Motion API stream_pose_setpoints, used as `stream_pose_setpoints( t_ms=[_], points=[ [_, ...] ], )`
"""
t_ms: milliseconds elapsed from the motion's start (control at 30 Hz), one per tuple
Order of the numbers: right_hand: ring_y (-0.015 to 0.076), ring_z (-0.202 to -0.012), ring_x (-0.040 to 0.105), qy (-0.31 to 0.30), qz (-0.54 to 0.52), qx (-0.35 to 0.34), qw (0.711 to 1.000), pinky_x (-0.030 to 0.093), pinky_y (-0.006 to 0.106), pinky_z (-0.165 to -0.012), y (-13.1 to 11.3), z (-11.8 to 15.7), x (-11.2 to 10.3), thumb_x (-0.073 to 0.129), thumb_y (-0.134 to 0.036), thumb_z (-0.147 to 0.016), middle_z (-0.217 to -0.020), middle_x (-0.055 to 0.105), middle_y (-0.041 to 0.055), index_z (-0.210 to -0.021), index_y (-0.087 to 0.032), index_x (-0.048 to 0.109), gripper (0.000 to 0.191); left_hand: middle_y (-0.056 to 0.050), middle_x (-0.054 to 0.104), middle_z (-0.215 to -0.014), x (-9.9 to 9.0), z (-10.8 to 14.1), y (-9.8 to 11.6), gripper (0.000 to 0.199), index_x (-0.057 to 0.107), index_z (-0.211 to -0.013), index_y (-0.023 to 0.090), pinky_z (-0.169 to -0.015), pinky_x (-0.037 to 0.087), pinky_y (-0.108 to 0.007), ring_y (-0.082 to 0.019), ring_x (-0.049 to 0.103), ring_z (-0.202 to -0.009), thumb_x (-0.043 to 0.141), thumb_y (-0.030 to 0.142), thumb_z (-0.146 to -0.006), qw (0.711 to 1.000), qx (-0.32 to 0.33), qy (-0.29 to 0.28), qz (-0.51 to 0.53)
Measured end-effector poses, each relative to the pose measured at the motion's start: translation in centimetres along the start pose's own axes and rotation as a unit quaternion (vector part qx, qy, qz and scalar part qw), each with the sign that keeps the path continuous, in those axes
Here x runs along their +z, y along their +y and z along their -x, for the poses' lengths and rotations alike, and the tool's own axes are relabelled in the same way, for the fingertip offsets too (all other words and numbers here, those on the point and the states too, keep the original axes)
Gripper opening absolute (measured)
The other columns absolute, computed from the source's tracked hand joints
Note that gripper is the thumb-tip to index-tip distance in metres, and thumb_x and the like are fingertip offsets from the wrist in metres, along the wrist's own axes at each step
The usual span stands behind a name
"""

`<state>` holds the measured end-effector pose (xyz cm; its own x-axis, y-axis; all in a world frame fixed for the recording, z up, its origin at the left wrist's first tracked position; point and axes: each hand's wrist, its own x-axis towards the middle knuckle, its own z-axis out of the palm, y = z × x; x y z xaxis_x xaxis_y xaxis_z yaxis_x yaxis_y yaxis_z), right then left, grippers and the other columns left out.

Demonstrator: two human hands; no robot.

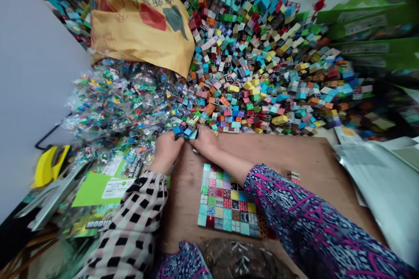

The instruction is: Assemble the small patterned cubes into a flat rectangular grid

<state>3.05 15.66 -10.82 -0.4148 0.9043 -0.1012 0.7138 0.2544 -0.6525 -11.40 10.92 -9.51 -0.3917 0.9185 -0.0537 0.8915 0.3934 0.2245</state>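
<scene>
Our left hand (166, 150) and right hand (205, 141) curl by small blocks (187, 132); we can't tell if they pinch. The blocks look light and hard, best held by flat sides.

Left sleeve (131, 222): black-and-pale checks, gathered cuff
Right sleeve (314, 218): navy print, magenta streaks
Brown garment (238, 259): pale markings, beside right sleeve

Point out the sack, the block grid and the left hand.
Sack (139, 24): head view, on the middle of its printed front.
Block grid (225, 202): head view, on the patterned top, near its visible middle.
Left hand (164, 150): head view, on the back of the hand.
</scene>
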Motion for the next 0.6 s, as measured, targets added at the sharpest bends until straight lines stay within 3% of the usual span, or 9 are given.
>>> stream_pose_setpoints(
  t_ms=[267,433,600],
  points=[
    [0.0276,-0.1,0.069,-0.025,0.022,-0.021,0.999,0.051,0.034,-0.08,2.1,1.9,-2.5,0.069,-0.026,-0.081,-0.11,0.074,0.0118,-0.116,-0.019,0.062,0.037,-0.012,0.076,-0.099,-0.8,0.6,2.0,0.02,0.077,-0.093,0.017,-0.083,0.051,-0.033,-0.028,0.07,-0.096,0.058,0.02,-0.086,0.99,0.131,-0.042,0.001],
    [0.0266,-0.096,0.069,-0.051,0.018,-0.022,0.998,0.051,0.034,-0.081,4.4,4.0,-5.1,0.069,-0.026,-0.081,-0.104,0.076,0.008,-0.112,-0.023,0.067,0.031,-0.011,0.077,-0.105,0.3,1.4,4.4,0.027,0.078,-0.104,0.018,-0.089,0.052,-0.032,-0.025,0.07,-0.1,0.06,0.015,-0.084,0.974,0.206,-0.081,0.041],
    [0.0236,-0.089,0.067,-0.05,0.059,-0.061,0.995,0.051,0.034,-0.079,7.0,5.9,-7.1,0.067,-0.023,-0.079,-0.1,0.074,0.0048,-0.123,-0.024,0.065,0.044,-0.008,0.078,-0.113,1.5,1.7,6.2,0.033,0.076,-0.115,0.021,-0.097,0.051,-0.035,-0.024,0.069,-0.109,0.06,0.016,-0.087,0.955,0.258,-0.121,0.085]
  ],
)
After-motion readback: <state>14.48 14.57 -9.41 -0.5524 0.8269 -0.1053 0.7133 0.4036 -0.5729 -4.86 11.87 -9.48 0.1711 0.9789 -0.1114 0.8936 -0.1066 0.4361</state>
